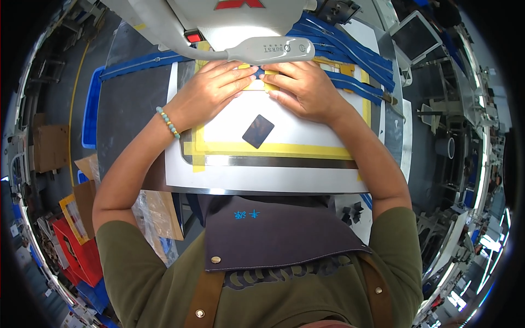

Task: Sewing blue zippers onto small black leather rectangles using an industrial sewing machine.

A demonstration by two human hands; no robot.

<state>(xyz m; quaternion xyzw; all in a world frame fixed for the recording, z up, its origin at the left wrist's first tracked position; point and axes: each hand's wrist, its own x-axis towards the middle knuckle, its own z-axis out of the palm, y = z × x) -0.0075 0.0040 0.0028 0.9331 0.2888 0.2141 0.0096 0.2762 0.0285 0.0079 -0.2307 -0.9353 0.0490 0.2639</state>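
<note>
Under the sewing machine head (240, 22), a small bit of blue zipper tape (260, 72) shows between my fingertips, beside yellow strips. My left hand (210, 90) lies at its left side, fingers stretched out flat toward it. From the other side my right hand (306, 90) reaches in, fingers extended and pressing down, thumb on the white sheet. A long blue zipper (145, 63) runs out to the left. Nearer me, a small dark rounded card (258, 131) rests on the white work surface (306, 128). The machine's lamp hides part of the work.
Several blue zippers (355, 52) are heaped at the back right. Yellow tape (273, 149) borders the white sheet. A grey lamp (270, 50) hangs low over my hands. A blue bin (92, 109) stands left of the table, a screen (416, 37) at the far right.
</note>
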